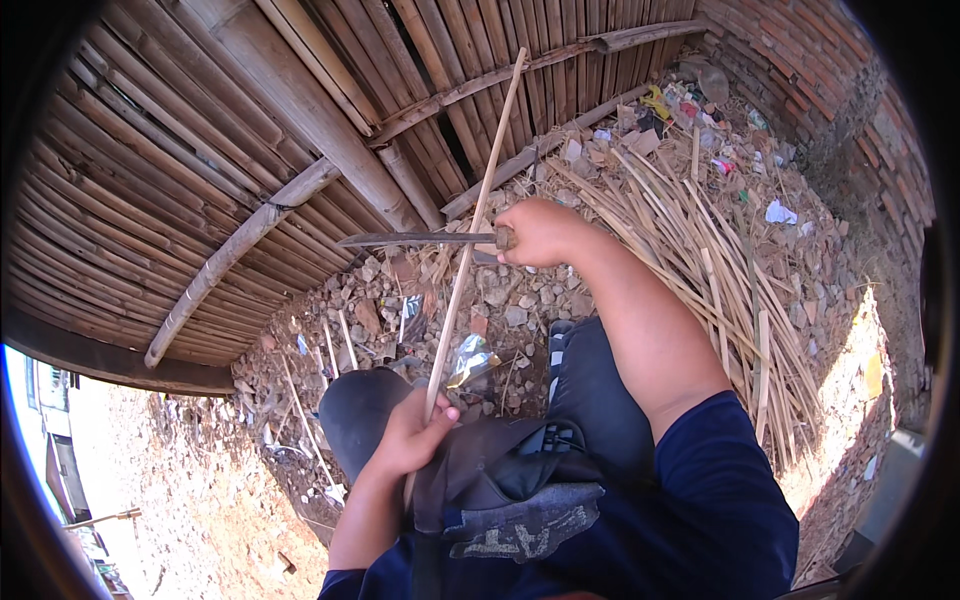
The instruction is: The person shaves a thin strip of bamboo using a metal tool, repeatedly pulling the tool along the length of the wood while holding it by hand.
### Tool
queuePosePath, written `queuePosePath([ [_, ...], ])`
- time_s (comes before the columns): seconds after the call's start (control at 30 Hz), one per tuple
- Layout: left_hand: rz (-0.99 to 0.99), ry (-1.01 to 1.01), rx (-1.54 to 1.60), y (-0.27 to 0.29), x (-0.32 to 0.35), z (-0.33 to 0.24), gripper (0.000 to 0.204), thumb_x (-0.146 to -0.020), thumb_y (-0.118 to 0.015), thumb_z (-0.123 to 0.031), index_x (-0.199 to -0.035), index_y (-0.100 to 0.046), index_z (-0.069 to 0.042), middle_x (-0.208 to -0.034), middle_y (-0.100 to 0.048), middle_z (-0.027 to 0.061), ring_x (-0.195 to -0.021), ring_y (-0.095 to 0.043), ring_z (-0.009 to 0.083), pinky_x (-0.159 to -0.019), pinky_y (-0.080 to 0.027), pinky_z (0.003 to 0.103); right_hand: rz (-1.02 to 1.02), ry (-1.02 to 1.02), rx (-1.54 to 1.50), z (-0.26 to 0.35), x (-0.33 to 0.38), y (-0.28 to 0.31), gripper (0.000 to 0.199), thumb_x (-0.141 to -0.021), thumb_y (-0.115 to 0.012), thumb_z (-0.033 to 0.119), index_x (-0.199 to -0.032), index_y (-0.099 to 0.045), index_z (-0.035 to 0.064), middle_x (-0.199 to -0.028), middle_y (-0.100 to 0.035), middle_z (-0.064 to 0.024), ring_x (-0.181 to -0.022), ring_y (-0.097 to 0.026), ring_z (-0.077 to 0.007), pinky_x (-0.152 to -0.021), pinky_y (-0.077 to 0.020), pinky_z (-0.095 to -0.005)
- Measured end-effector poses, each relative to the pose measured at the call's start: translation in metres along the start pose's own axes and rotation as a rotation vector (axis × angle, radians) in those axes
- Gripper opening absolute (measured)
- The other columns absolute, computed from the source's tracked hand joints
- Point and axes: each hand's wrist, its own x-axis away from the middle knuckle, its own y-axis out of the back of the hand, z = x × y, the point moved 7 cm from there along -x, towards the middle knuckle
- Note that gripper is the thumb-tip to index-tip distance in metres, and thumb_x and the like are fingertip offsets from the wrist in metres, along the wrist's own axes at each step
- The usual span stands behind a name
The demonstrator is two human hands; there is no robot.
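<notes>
My left hand [413, 432] is closed round the lower part of a long, thin bamboo strip [490, 170], close to my lap. From there the strip slants up and away, its far end in front of the bamboo wall. My right hand [540, 232] grips the short handle of a machete [420, 239], farther out over the rubble. Its dark blade points left and crosses the strip around mid-length. Whether the edge touches the strip I cannot tell. A dark cloth [500, 465] lies over my lap.
A heap of split bamboo strips [690, 260] lies on the stony ground to the right. A bamboo-slat wall [230, 150] rises ahead and left. A brick wall [800, 50] stands at the far right, with litter [690, 110] near its foot. A shiny wrapper [470, 360] lies between my knees.
</notes>
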Motion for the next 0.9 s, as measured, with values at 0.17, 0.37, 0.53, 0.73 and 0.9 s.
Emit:
queuePosePath([
  [0.17, 0.003, 0.007, -0.014, 0.001, 0.0, -0.002, 0.021, -0.093, -0.067, -0.02, -0.096, -0.057, -0.002, -0.074, -0.056, -0.0013, -0.069, -0.05, 0.0062, -0.064, -0.043, 0.024, -0.041, -0.032, -0.048, -0.012, -0.003, 0.001, 0.051, -0.077, -0.077, 0.033, -0.12, -0.066, 0.0084, -0.108, -0.069, -0.0179, -0.104, -0.065, -0.0339, -0.09, -0.0511, -0.0426],
  [0.37, 0.023, 0.036, -0.06, -0.002, 0.0, -0.003, 0.016, -0.094, -0.065, -0.014, -0.099, -0.053, -0.005, -0.077, -0.05, -0.0068, -0.069, -0.042, 0.0017, -0.062, -0.037, 0.019, -0.067, -0.047, -0.046, -0.021, -0.008, -0.001, 0.05, -0.076, -0.077, 0.033, -0.119, -0.066, 0.0079, -0.11, -0.068, -0.0179, -0.104, -0.065, -0.0343, -0.09, -0.0516, -0.0428],
  [0.53, 0.033, 0.019, -0.049, -0.002, 0.001, -0.002, 0.016, -0.094, -0.065, -0.013, -0.1, -0.053, -0.005, -0.075, -0.048, -0.0075, -0.068, -0.041, 0.0013, -0.061, -0.036, 0.019, -0.044, -0.014, -0.049, -0.008, -0.003, 0.003, 0.051, -0.077, -0.076, 0.031, -0.12, -0.065, 0.0056, -0.112, -0.067, -0.0189, -0.106, -0.064, -0.0345, -0.092, -0.0509, -0.0423],
  [0.73, 0.003, 0.018, -0.052, 0.002, 0.0, 0.002, 0.023, -0.092, -0.068, -0.021, -0.097, -0.056, -0.002, -0.075, -0.059, 0.0013, -0.071, -0.054, 0.0087, -0.066, -0.046, 0.026, -0.006, -0.031, 0.002, -0.005, -0.003, 0.001, 0.059, -0.077, -0.077, 0.034, -0.127, -0.062, 0.008, -0.117, -0.066, -0.0195, -0.11, -0.063, -0.0334, -0.096, -0.0499, -0.0404],
  [0.9, -0.004, 0.046, -0.063, 0.002, 0.0, 0.005, 0.024, -0.092, -0.068, -0.021, -0.098, -0.056, -0.002, -0.077, -0.061, 0.0024, -0.072, -0.057, 0.0095, -0.068, -0.047, 0.026, 0.022, -0.049, -0.015, -0.006, -0.005, -0.002, 0.059, -0.078, -0.077, 0.034, -0.129, -0.061, 0.0089, -0.118, -0.066, -0.0188, -0.111, -0.063, -0.0335, -0.097, -0.0493, -0.0413],
])
